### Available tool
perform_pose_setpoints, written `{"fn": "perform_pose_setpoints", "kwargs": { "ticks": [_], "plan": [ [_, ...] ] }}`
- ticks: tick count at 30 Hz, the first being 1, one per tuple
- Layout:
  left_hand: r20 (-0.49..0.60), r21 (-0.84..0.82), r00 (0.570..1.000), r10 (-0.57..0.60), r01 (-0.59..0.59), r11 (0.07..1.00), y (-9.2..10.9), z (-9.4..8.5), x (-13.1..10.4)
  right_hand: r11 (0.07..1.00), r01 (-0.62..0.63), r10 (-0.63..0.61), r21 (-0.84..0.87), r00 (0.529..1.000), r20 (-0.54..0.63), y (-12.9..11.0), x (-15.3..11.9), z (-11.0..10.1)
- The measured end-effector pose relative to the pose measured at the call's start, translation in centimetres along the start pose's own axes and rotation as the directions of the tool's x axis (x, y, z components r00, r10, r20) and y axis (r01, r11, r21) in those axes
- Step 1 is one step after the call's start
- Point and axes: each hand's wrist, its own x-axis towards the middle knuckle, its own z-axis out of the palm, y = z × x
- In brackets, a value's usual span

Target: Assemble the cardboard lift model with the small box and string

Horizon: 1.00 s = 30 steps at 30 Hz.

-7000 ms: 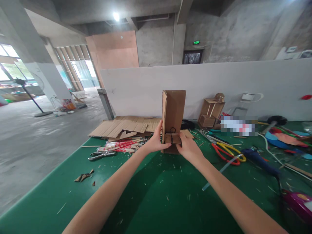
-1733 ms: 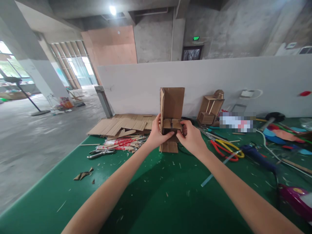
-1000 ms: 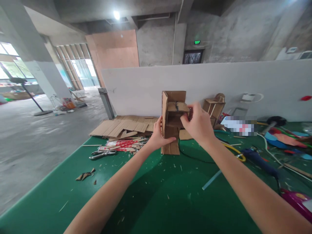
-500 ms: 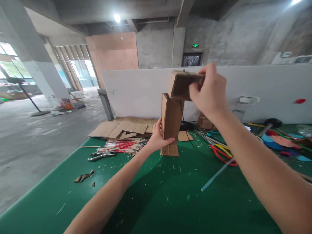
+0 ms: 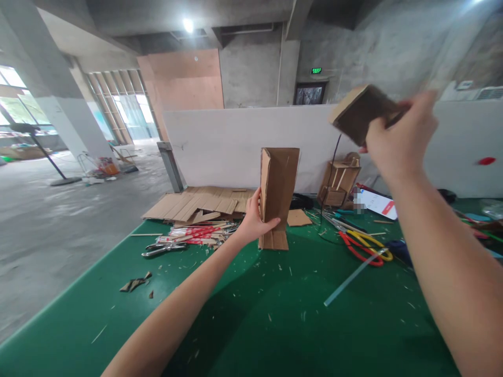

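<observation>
My left hand [image 5: 259, 220] grips the lower part of a tall folded cardboard piece [image 5: 281, 183], which stands upright on the green table with its open side toward me. Its fingers go behind the left wall and the thumb lies across the front. Raised at the upper right, my right hand [image 5: 404, 136] pinches the edge of a small cardboard box [image 5: 363, 112]. That box is tilted and apart from the tall piece, somewhat smeared by motion. A thin black cord [image 5: 334, 162] hangs from below the box toward the table.
Flat cardboard sheets [image 5: 200, 201], wrapped sticks [image 5: 200, 233] and metal pliers [image 5: 165, 248] lie at left. To the right are scissors [image 5: 359, 248], a clear glue stick [image 5: 349, 283], a phone [image 5: 375, 203] and a small cardboard structure [image 5: 338, 180]. A white partition [image 5: 220, 146] stands behind.
My right hand has carried the small box off the top of the tall piece, up and to the right, tilting it. The cord moved along. My left hand stays put.
</observation>
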Motion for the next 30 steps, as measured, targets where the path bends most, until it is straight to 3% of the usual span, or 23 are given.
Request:
{"fn": "perform_pose_setpoints", "kwargs": {
  "ticks": [1,2,5,8,13,18,25,30],
  "plan": [
    [0.001,0.001,1.0,0.0,0.0,1.0,0.0,0.0,0.0,0.995,-0.1,0.102,0.024,0.992,-0.076,0.2,-0.7,0.7],
    [0.001,0.001,1.0,0.002,-0.002,1.0,0.0,0.1,0.0,0.989,-0.143,0.145,0.034,0.986,-0.079,0.4,-1.6,1.5],
    [-0.012,0.001,1.0,0.014,-0.014,1.0,-0.2,0.2,0.1,0.993,-0.12,0.119,0.009,0.988,0.097,0.8,-4.6,3.8],
    [-0.035,0.004,0.999,0.03,-0.03,1.0,-0.5,0.4,0.1,0.998,-0.047,0.058,-0.048,0.961,0.27,1.1,-7.9,6.2],
    [-0.041,0.031,0.998,0.037,-0.036,0.999,-0.3,0.5,0.1,0.995,-0.056,0.088,-0.086,0.899,0.43,1.2,-13.0,10.0],
    [-0.044,0.045,0.998,0.044,-0.042,0.998,0.1,0.4,0.0,0.986,-0.097,0.153,-0.136,0.849,0.506,1.1,-16.2,12.8],
    [-0.035,0.039,0.998,0.044,-0.043,0.998,0.3,0.4,0.0,0.995,-0.043,0.091,-0.091,0.768,0.633,1.2,-16.4,12.3],
    [-0.034,0.076,0.999,0.04,-0.038,0.996,0.6,0.4,-0.1,0.996,-0.011,-0.054,0.083,0.676,0.735,1.6,-16.1,10.9]
  ]
}}
